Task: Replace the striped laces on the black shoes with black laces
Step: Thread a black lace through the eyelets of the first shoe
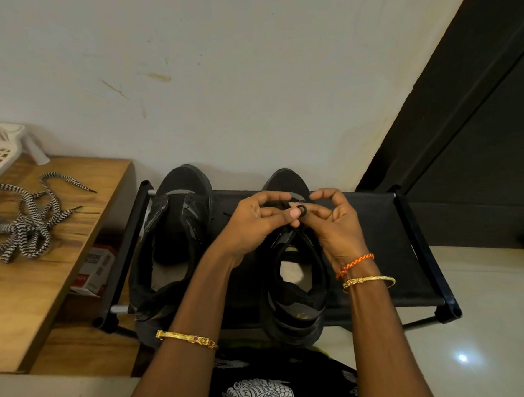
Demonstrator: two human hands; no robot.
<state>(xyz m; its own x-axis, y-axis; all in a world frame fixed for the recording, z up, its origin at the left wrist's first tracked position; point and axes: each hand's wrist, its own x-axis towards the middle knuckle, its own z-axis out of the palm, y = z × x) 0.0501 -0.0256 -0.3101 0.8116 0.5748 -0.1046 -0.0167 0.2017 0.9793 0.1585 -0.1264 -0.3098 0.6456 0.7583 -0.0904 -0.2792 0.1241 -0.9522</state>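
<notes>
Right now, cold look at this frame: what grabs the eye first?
Both hands, the left hand and right hand, meet over the right-side black shoe on the black rack, pinching a black lace at its tongue. Next, the striped laces lie tangled on the wooden table at left. The other black shoe sits unlaced beside.

Home entryway, low fabric shoe rack point(404, 253) against scuffed wall point(231, 73), tiled floor point(478, 303)
</notes>
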